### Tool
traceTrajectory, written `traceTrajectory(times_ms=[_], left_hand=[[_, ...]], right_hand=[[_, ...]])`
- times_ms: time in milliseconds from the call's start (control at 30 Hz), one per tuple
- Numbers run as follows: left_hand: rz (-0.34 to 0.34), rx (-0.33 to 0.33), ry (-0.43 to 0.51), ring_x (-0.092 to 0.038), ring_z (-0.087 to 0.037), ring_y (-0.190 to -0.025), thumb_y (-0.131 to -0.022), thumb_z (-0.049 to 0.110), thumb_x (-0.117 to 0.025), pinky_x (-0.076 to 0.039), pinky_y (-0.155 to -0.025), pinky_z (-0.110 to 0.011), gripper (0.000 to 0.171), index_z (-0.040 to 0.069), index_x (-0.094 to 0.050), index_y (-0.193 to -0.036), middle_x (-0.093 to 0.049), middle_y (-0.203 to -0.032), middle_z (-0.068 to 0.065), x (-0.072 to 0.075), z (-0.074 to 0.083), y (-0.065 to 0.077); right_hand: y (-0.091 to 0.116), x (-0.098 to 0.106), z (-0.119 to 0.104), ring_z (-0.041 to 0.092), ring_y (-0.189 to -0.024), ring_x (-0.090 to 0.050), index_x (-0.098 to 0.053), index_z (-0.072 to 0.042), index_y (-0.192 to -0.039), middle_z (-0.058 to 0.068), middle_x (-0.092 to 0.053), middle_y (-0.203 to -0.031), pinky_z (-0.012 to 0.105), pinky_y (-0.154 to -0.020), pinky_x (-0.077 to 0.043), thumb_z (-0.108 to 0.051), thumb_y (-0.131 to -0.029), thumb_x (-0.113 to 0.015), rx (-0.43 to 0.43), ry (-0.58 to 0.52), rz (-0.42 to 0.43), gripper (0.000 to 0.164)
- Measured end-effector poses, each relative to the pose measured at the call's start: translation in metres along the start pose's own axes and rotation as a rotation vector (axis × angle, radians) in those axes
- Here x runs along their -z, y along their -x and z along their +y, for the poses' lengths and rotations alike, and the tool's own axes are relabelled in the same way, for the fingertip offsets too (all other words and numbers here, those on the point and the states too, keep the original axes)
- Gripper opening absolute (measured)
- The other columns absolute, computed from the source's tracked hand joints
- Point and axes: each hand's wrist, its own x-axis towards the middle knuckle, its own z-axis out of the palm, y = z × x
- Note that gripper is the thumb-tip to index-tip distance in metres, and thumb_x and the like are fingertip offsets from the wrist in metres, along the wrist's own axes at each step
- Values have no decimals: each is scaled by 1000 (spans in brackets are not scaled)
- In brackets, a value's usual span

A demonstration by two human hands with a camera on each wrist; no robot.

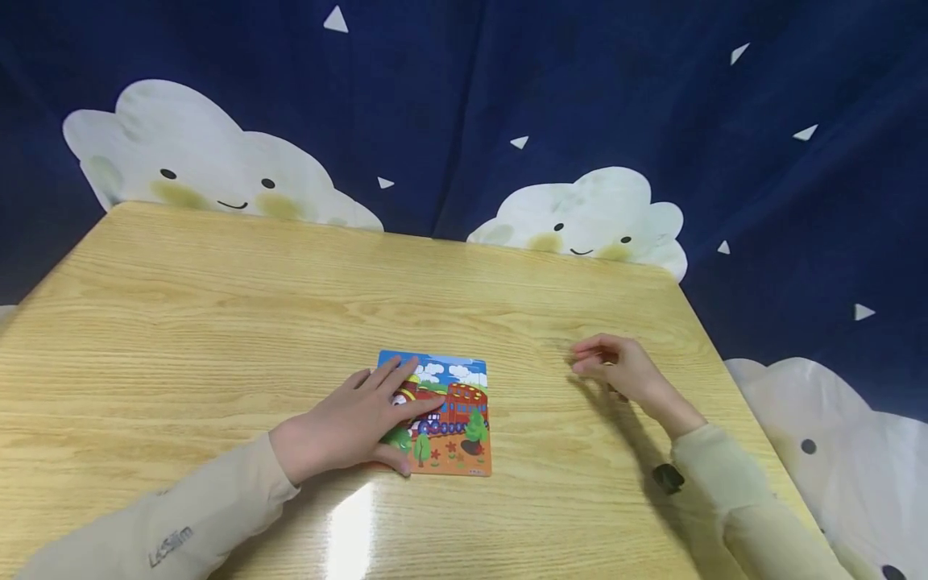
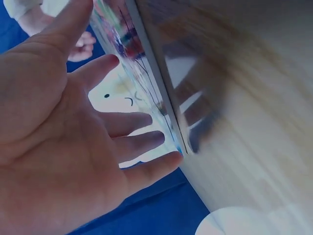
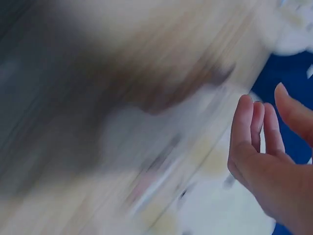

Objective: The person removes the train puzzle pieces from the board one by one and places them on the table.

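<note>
A square jigsaw puzzle (image 1: 464, 415) lies on the wooden table, with a red train, trees, white clouds and orange ground printed on it. My left hand (image 1: 351, 423) rests on its left part with fingers spread and covers some of the train. In the left wrist view the puzzle (image 2: 128, 36) appears edge-on, and the fingertips of my left hand (image 2: 93, 132) meet its top face. To the right of the puzzle, my right hand (image 1: 627, 372) hovers over the table with loosely bent fingers. The right wrist view shows nothing held in my right hand (image 3: 269, 161).
The wooden table (image 1: 254, 322) reaches back to a dark blue curtain (image 1: 420, 97) with smiling white clouds (image 1: 580, 213) and small triangles. A small dark object (image 1: 668, 478) shows by the right sleeve (image 1: 725, 475). Light glares off the table's front.
</note>
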Motion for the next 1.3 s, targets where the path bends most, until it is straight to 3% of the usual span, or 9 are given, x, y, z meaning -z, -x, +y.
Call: traceTrajectory(times_ms=[67,133,367,600,800,900,1067,1167,1300], left_hand=[[8,0,2,-21,-48,-142,-81,59,-63,-30,-104,-64,80,24,-43,-150,-21,-156,-28,0,-1,2],[12,2,7,-21,-49,-142,-81,59,-63,-31,-104,-64,80,24,-43,-150,-21,-156,-29,-1,-2,4],[18,11,6,-21,-48,-142,-81,61,-63,-31,-102,-66,80,25,-43,-150,-21,-156,-29,-6,-4,2],[12,20,-12,-21,-47,-142,-81,61,-63,-33,-101,-66,79,26,-43,-150,-22,-156,-28,-7,-4,2],[17,20,-27,-22,-47,-142,-81,61,-63,-35,-100,-65,79,27,-44,-150,-22,-156,-28,-7,-5,2],[19,20,-39,-23,-47,-142,-81,61,-63,-36,-99,-65,79,27,-44,-149,-23,-156,-28,-7,-5,2],[27,19,-57,-24,-47,-141,-80,61,-64,-38,-97,-64,79,27,-45,-149,-24,-155,-28,-7,-5,2],[31,15,-65,-25,-47,-141,-80,61,-63,-38,-97,-64,79,27,-45,-149,-24,-155,-28,-6,-4,2],[28,14,-73,-25,-47,-141,-80,62,-63,-38,-97,-63,79,28,-45,-149,-24,-155,-28,-7,-4,2]], right_hand=[[-5,-21,-16,11,-82,-66,-61,11,-119,24,-66,-111,24,-67,-54,-2,-90,-69,-9,-85,-43,34],[-10,-42,-32,13,-90,-68,-60,12,-121,24,-66,-113,25,-81,-54,-1,-90,-68,-13,-166,-97,35],[-20,-98,-72,27,-102,-67,-59,13,-123,25,-65,-116,31,-88,-53,6,-90,-64,-55,-319,-256,34],[-24,-111,-82,23,-101,-66,-61,11,-122,22,-66,-115,34,-89,-52,4,-89,-66,-103,-324,-249,34],[-27,-116,-87,21,-102,-66,-61,7,-125,18,-67,-117,29,-85,-52,2,-88,-67,-123,-310,-233,38],[-29,-122,-91,18,-92,-68,-65,7,-121,16,-71,-106,27,-79,-53,3,-88,-68,-74,-247,-218,33],[-30,-135,-95,11,-69,-59,-73,2,-109,7,-68,-84,22,-60,-49,2,-84,-74,136,54,-145,25],[-29,-140,-98,11,-66,-55,-74,-2,-106,3,-65,-81,22,-58,-46,-1,-82,-77,230,193,-101,25],[-28,-144,-98,12,-67,-52,-72,-6,-106,1,-63,-81,22,-59,-45,-6,-81,-80,276,259,-91,25]])
